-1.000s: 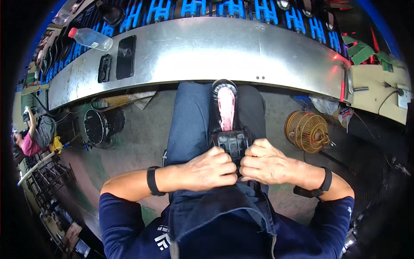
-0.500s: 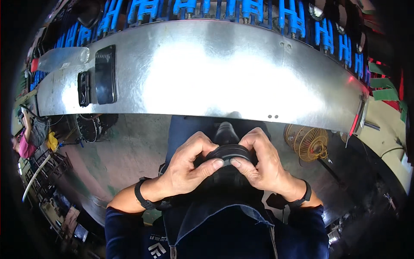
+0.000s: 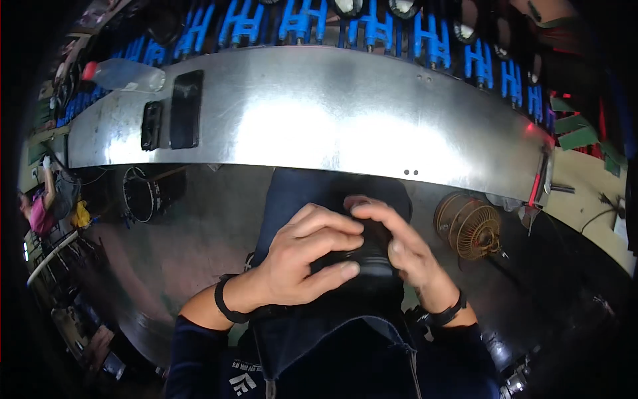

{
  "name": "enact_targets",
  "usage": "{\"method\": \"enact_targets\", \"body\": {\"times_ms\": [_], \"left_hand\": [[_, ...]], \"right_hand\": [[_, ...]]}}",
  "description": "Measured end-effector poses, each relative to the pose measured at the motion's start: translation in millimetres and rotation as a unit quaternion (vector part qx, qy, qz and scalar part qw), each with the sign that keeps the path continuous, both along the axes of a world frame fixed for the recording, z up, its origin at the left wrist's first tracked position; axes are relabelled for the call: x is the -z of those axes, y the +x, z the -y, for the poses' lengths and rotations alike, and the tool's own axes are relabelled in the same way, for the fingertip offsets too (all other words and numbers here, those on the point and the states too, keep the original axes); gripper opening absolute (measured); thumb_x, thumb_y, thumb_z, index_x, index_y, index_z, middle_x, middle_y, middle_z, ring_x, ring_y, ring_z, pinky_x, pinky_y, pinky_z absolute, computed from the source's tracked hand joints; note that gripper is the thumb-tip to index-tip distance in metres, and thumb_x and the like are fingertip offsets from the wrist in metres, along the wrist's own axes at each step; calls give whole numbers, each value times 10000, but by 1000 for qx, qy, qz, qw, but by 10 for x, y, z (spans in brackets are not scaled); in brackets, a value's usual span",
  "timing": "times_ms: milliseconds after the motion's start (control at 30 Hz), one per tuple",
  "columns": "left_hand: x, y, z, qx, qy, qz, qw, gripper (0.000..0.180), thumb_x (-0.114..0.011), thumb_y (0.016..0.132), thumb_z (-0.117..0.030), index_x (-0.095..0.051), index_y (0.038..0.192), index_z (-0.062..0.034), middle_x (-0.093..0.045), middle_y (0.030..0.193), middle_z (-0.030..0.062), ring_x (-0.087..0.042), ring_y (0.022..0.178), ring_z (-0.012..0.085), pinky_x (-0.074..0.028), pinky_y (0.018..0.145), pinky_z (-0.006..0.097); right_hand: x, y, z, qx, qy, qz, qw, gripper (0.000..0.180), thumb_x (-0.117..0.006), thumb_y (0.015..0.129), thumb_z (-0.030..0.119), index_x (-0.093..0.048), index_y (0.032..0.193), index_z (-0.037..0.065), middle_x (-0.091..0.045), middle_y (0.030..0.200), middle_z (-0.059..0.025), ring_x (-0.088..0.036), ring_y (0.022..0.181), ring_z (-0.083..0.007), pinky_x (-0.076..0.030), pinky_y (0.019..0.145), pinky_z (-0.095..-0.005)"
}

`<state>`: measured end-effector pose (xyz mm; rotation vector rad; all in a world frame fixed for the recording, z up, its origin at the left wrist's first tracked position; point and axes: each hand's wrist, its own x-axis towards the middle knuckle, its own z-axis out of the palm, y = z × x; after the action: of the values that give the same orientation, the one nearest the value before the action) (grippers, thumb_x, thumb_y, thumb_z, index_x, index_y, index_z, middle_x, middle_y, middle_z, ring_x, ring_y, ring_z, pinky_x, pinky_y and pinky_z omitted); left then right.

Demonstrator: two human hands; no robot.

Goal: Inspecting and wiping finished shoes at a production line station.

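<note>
Between my hands, above my lap, is a black, round, ribbed part (image 3: 377, 266), dark against dark clothing, so its full shape is hard to make out. My left hand (image 3: 302, 256) curls round its left side, thumb on the near side and fingers on the far side. On the other side, my right hand (image 3: 405, 246) has its fingers stretched over the part's far end and its thumb apart; it is slightly blurred. Each wrist wears a black band.
Ahead lies a metal table (image 3: 219, 146) bearing a phone (image 3: 187, 110), a small black object (image 3: 151, 126) and a plastic bottle (image 3: 129, 76). Blue forks (image 3: 302, 23) line its far edge. A round wire cage (image 3: 468, 226) stands at right; another person (image 3: 45, 203) is far left.
My thumbs have left the ring-like rim they were pinching. The right hand has loosened and its fingers have stretched out; the left has shifted round the part's side. The view has tilted slightly.
</note>
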<state>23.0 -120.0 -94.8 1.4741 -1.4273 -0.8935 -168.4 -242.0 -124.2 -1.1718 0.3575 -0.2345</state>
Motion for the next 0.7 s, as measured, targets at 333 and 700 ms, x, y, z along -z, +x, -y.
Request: {"method": "enact_targets", "body": {"times_ms": [333,700], "left_hand": [[-1011,-396,-465,54,-218,-164,961,689,-567,928,-489,-506,1352,51,-436,1436,246,-412,1364,355,-313,1132,452],[-262,-607,-733,-84,-147,-248,954,1030,-804,800,-267,-161,1552,16,-423,1453,211,-444,1354,317,-350,1135,431]], "right_hand": [[-1068,-37,-820,190,-217,300,909,796,-302,1005,642,-564,1261,-65,-522,1332,-215,-487,1263,-300,-336,1100,-423],[-565,-205,-934,197,-151,151,957,967,-823,814,289,-242,1528,-4,-472,1424,-209,-461,1347,-306,-353,1137,-417]]}}
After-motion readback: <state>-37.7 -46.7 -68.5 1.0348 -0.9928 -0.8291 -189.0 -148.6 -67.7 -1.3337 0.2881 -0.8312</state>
